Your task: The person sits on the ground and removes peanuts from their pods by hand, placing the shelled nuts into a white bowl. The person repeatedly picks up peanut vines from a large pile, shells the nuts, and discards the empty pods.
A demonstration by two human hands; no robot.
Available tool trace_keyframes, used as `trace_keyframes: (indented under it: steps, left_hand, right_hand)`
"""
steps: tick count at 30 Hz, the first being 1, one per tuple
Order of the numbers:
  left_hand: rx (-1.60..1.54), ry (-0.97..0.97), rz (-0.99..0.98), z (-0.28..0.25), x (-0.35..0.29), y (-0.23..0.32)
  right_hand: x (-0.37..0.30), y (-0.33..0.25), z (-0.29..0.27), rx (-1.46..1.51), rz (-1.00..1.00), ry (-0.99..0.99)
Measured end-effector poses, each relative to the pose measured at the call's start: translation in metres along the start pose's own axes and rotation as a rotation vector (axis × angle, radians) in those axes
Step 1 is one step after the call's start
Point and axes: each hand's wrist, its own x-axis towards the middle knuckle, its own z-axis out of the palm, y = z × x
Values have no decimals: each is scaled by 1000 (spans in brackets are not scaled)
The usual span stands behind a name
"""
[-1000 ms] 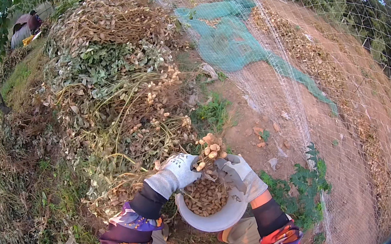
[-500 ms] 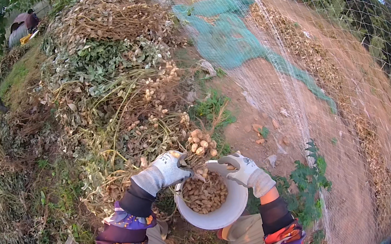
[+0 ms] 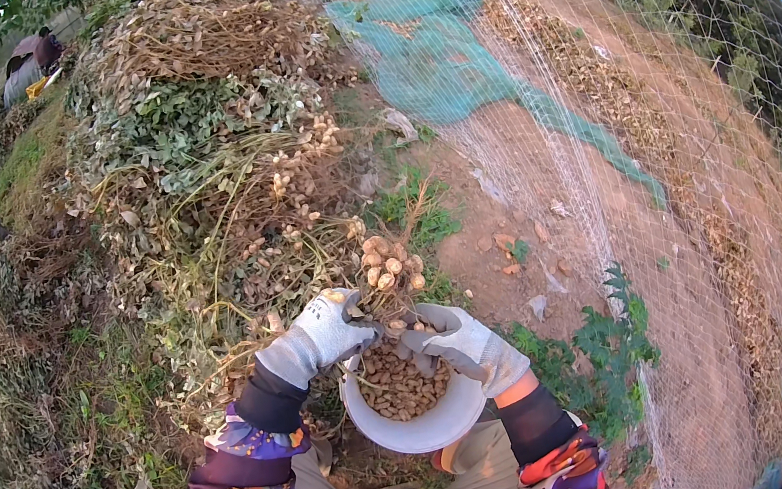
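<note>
Both my hands wear pale grey work gloves. With my left hand (image 3: 331,328) I grip the stems of a peanut plant at the far left rim of the bucket. Its cluster of pale peanuts (image 3: 390,267) hangs out just beyond my fingers. My right hand (image 3: 464,345) is closed over the bucket, its fingertips against the plant's peanuts beside my left hand; what exactly they pinch is partly hidden. Below both hands the white bucket (image 3: 421,434) stands between my legs, partly filled with loose peanuts (image 3: 395,393).
A big heap of pulled peanut plants (image 3: 221,118) rises ahead and to the left. On the right, white netting (image 3: 668,304) runs along bare soil, with green mesh (image 3: 445,64) beyond. A leafy green plant (image 3: 615,353) grows right of the bucket. Far left, another person (image 3: 47,51) is visible.
My right hand has moved left over the bucket, up to the plant beside my left hand. The left hand keeps its grip. The whole view has shifted slightly.
</note>
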Motion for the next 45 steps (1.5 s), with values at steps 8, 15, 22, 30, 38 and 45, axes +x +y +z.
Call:
trace_keyframes:
  steps: [8,15,22,30,38,45]
  left_hand:
    - [119,-21,50,8,2,-9]
    - [-93,-86,-107,-9,-14,5]
    - [-233,-70,-10,-3,-13,6]
    - [-328,-24,-93,-8,-17,11]
    - [-206,-77,-131,-9,-11,3]
    - [159,-95,116,20,14,-10]
  right_hand:
    - [-4,-2,-21,247,-263,282]
    - [-21,-4,-73,190,-295,453]
    - [-3,-4,-5,289,-119,140]
    - [-10,-2,2,250,-13,39]
    - [-4,9,-7,257,-110,150]
    - [9,0,-11,438,-261,634]
